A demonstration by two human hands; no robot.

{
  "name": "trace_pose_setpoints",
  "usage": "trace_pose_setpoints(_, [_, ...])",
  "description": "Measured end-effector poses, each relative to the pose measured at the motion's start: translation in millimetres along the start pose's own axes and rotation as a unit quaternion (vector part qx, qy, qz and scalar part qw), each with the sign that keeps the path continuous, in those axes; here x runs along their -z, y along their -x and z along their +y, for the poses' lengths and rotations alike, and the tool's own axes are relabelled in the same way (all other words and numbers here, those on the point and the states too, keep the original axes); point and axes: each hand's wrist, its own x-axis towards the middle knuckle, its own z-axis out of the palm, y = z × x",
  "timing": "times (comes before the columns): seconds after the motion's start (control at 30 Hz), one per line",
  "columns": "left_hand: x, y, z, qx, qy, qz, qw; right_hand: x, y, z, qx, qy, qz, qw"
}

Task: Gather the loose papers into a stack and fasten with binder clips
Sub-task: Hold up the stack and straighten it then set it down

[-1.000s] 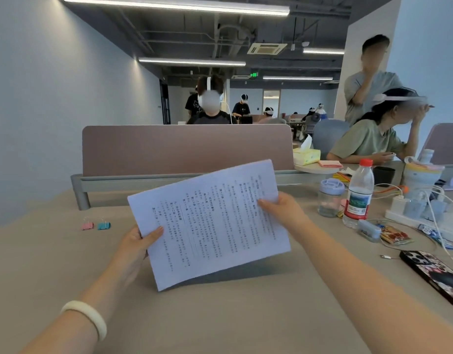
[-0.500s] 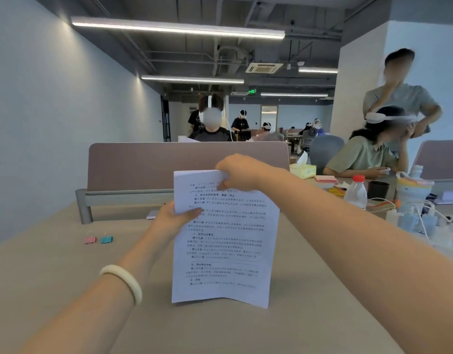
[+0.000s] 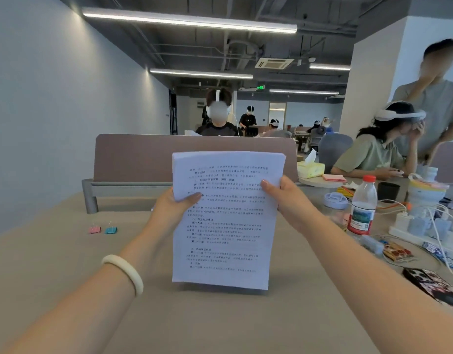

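A stack of printed white papers (image 3: 223, 226) stands upright on its bottom edge on the beige table (image 3: 54, 264) in front of me. My left hand (image 3: 173, 208) grips the stack's left edge and my right hand (image 3: 288, 200) grips its right edge, both at about two thirds of its height. A pink binder clip (image 3: 94, 229) and a teal binder clip (image 3: 110, 229) lie side by side on the table far to the left, apart from both hands.
A brown desk divider (image 3: 133, 157) runs across the back. On the right are a water bottle (image 3: 362, 208), a lidded jar (image 3: 335, 203), a power strip with cables (image 3: 422, 228), snack packets (image 3: 396, 252) and a patterned phone (image 3: 434, 284). People sit and stand behind and to the right.
The papers went from tilted and lifted to upright with the bottom edge on the table. My right hand moved from the top edge down to the right side.
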Motion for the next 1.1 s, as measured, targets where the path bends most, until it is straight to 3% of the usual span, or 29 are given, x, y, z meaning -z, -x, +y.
trace_pose_setpoints(0.2, [1,12,-17,0.019,-0.009,0.017,1.000,-15,2,27,-0.008,0.019,0.064,0.998])
trace_pose_setpoints(0.43, [14,-2,11,0.002,-0.013,-0.001,1.000,-24,-12,-14,0.040,0.049,0.098,0.993])
trace_pose_setpoints(0.7, [82,3,-51,0.189,-0.097,-0.005,0.977,-101,-37,74,-0.122,0.054,0.043,0.990])
trace_pose_setpoints(0.83, [127,4,-95,0.244,-0.075,0.043,0.966,-156,-66,124,-0.164,0.083,-0.001,0.983])
trace_pose_setpoints(0.97, [169,-14,-124,0.219,-0.048,0.158,0.962,-205,-90,161,-0.179,0.081,-0.046,0.979])
trace_pose_setpoints(1.1, [207,-37,-156,0.213,-0.115,0.250,0.938,-238,-102,183,-0.171,0.084,-0.076,0.979])
